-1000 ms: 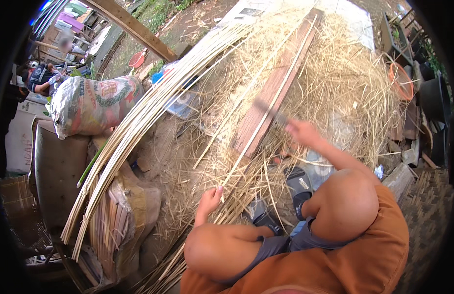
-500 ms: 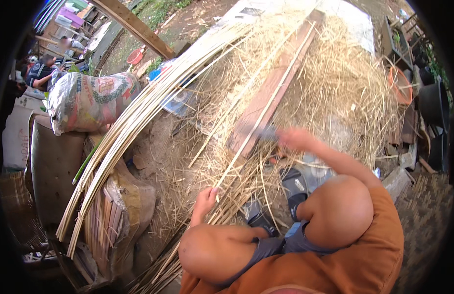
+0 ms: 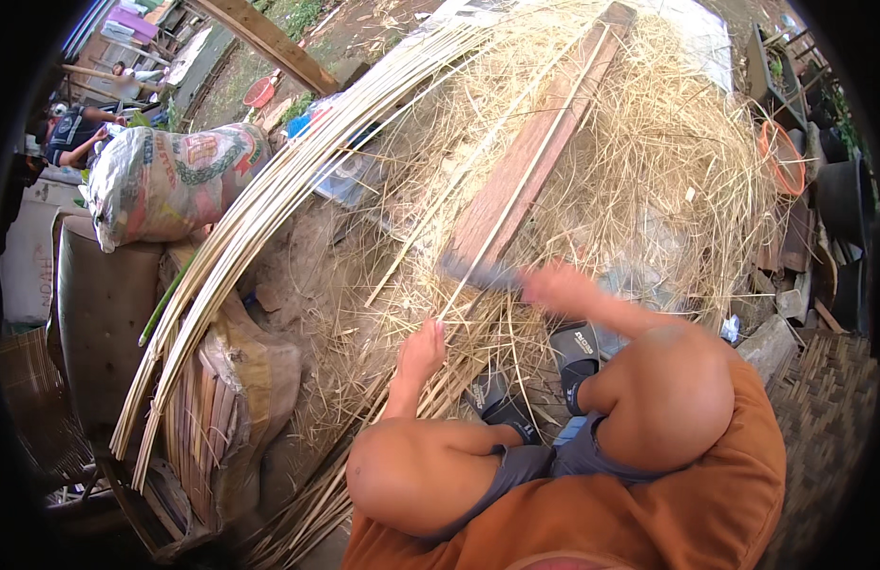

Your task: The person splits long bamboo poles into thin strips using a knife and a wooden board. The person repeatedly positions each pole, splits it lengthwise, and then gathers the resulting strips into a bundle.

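Observation:
My left hand (image 3: 421,353) is closed round the near end of a long, thin bamboo strip (image 3: 532,171). That strip runs up along a reddish-brown wooden board (image 3: 551,130). My right hand (image 3: 557,289) grips a wide-bladed knife (image 3: 485,274), smeared by motion; its handle is hidden in the fist. The blade lies across the strip at the board's near end. A second pale strip (image 3: 467,182) lies on the shavings left of the board.
Curly bamboo shavings (image 3: 668,180) cover the ground around the board. A bundle of long strips (image 3: 269,223) arches along the left, beside a stuffed sack (image 3: 179,180). An orange basket (image 3: 780,157) stands at the right. Another person (image 3: 76,131) is at the far left.
My left hand has moved up and to the right, nearer the board. The knife and my right hand have come slightly toward me. The strip's near end has shifted along.

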Demonstrator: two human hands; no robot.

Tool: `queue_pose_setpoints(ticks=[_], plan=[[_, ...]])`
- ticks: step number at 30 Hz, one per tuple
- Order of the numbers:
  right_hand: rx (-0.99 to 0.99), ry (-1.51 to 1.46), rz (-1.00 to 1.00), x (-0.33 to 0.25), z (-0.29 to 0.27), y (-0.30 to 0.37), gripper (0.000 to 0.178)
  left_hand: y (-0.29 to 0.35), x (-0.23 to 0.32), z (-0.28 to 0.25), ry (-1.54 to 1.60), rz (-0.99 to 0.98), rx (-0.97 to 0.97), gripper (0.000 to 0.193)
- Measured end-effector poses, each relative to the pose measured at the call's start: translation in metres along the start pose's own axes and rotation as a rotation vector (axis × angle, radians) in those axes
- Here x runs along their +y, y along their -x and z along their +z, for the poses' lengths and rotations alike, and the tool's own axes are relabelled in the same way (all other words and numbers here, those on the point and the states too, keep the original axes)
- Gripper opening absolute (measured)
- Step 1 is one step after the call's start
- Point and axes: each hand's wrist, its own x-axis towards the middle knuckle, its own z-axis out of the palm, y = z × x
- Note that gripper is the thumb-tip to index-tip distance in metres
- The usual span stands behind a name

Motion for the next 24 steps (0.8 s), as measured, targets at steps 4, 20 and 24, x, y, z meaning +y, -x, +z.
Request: queue_pose_setpoints(ticks=[4,20,24], plan=[[0.439,-0.297,0.866,0.185,-0.087,0.024,0.046,0.018,-0.024,-0.004,-0.076,0.052,-0.022,0.038],[0.202,-0.312,0.204,0.031,-0.044,0.004,0.042,0.011,-0.029,0.002,0.225,0.034,-0.015,0.046],[0.406,-0.27,0.506,0.139,-0.061,0.002,0.043,0.091,-0.064,-0.024,0.313,-0.223,-0.125,0.049]])
